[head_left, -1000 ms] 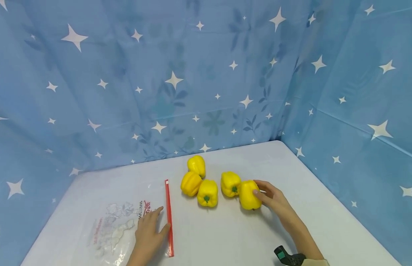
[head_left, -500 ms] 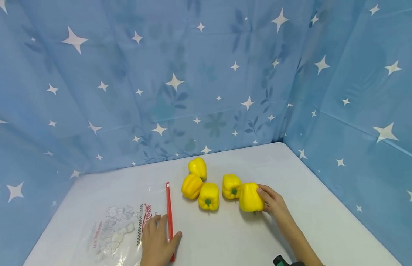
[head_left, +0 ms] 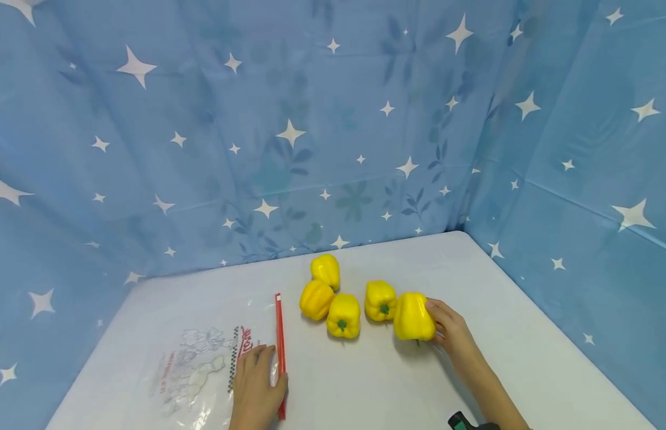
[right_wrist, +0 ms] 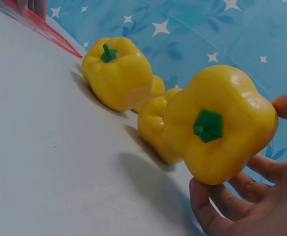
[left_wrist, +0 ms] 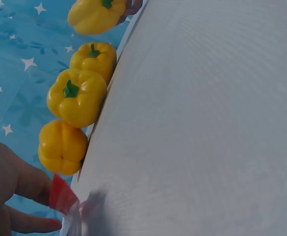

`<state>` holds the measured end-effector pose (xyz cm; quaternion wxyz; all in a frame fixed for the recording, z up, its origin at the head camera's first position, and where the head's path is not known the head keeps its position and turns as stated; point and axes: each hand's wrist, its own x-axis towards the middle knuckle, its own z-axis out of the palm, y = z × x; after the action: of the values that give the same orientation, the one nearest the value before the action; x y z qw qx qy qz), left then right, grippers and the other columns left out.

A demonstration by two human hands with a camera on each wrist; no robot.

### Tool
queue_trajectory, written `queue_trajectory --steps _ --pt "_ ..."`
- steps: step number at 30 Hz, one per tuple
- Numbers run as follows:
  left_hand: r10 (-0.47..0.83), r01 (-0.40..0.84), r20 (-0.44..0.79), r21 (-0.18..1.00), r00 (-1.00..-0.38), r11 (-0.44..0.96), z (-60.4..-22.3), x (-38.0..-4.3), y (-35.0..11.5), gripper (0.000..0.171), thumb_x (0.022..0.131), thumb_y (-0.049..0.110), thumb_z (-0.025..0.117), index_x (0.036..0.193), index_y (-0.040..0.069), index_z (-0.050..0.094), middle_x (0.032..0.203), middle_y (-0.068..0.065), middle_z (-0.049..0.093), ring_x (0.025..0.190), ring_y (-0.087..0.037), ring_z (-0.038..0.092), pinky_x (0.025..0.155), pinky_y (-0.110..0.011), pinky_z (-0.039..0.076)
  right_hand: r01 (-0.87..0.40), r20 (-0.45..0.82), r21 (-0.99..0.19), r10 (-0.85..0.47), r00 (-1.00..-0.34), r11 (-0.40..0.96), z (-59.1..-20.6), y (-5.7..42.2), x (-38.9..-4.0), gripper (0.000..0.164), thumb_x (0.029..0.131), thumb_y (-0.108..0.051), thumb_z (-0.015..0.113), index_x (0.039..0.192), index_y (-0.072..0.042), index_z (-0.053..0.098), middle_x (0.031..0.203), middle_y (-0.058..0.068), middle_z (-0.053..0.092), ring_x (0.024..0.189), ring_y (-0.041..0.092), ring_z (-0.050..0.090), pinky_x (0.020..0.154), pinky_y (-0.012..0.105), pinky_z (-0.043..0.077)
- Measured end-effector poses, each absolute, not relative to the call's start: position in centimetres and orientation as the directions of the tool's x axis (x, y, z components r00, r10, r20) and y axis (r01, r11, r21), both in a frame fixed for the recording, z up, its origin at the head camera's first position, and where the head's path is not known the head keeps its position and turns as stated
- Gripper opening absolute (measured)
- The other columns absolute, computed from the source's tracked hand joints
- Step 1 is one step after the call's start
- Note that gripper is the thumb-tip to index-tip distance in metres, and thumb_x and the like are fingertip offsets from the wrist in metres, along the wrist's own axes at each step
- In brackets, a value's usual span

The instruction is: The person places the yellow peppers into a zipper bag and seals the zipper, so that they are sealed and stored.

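A yellow bell pepper (head_left: 414, 317) with a green stem is in my right hand (head_left: 455, 333), fingers and thumb around its right side. In the right wrist view this pepper (right_wrist: 222, 123) hangs above the table, its shadow below. My left hand (head_left: 257, 385) is at the red zip edge of a clear printed plastic bag (head_left: 198, 370), lying flat on the left. In the left wrist view the red strip (left_wrist: 62, 195) is pinched at the fingertips. Several other yellow peppers (head_left: 343, 316) stand mid-table, one pepper (head_left: 380, 301) just left of the held one.
The white table (head_left: 365, 382) ends at a blue star-patterned curtain (head_left: 311, 149) behind and on the right. A black device with a green patch (head_left: 462, 421) sits at the right wrist.
The right hand has taken hold of the rightmost pepper and lifted it a little. The left hand has moved right and down along the bag to its red edge. The view has shifted slightly.
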<state>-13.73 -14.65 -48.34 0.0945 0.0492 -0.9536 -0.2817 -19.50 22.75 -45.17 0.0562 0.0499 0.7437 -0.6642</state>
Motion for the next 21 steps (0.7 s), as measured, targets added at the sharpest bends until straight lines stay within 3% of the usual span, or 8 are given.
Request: queue_trajectory --steps 4,12,17,21 --pt "-0.145 -0.016 0.189 0.557 -0.971 0.83 -48.2 -13.6 -14.8 0.05 0.085 0.011 0.073 0.133 -0.003 0.064 0.133 -0.023 0.062 0.129 -0.045 0.051 0.11 -0.065 0.042 0.145 -0.147 -0.983 -0.014 -0.989 0.112 -45.3 23.1 -19.4 0.059 0.111 -0.047 0.04 0.149 -0.003 0.047 0.129 -0.004 0.059 0.113 0.012 0.06 0.095 0.029 0.052" --pt "-0.162 -0.004 0.211 0.596 -0.964 0.803 -47.1 -13.5 -15.4 0.052 0.085 0.001 0.072 0.135 0.002 0.061 0.116 -0.012 0.075 0.116 -0.04 0.064 0.101 -0.058 0.051 0.132 -0.138 -0.984 -0.048 -0.989 0.116 -45.1 22.9 -19.5 0.06 0.111 -0.049 0.04 0.149 -0.004 0.046 0.128 -0.007 0.059 0.114 0.01 0.06 0.096 0.029 0.053" --pt "-0.18 0.0 0.236 0.605 -0.955 0.796 -46.6 -13.2 -15.6 0.039 0.085 0.001 0.073 0.121 0.012 0.068 0.113 -0.009 0.077 0.107 -0.034 0.07 0.091 -0.053 0.055 0.114 -0.123 -0.987 -0.071 -0.99 0.116 -44.8 22.5 -19.4 0.06 0.11 -0.05 0.04 0.149 -0.005 0.047 0.128 -0.006 0.06 0.114 0.013 0.061 0.096 0.03 0.054" --pt "-0.177 0.006 0.244 0.602 -0.953 0.798 -46.5 -13.0 -15.6 0.027 0.085 0.0 0.07 0.107 0.016 0.075 0.117 -0.01 0.077 0.114 -0.036 0.07 0.098 -0.056 0.055 0.109 -0.121 -0.988 -0.107 -0.987 0.113 -44.7 22.2 -19.4 0.06 0.111 -0.049 0.04 0.15 -0.005 0.045 0.131 -0.003 0.06 0.115 0.015 0.061 0.098 0.03 0.054"
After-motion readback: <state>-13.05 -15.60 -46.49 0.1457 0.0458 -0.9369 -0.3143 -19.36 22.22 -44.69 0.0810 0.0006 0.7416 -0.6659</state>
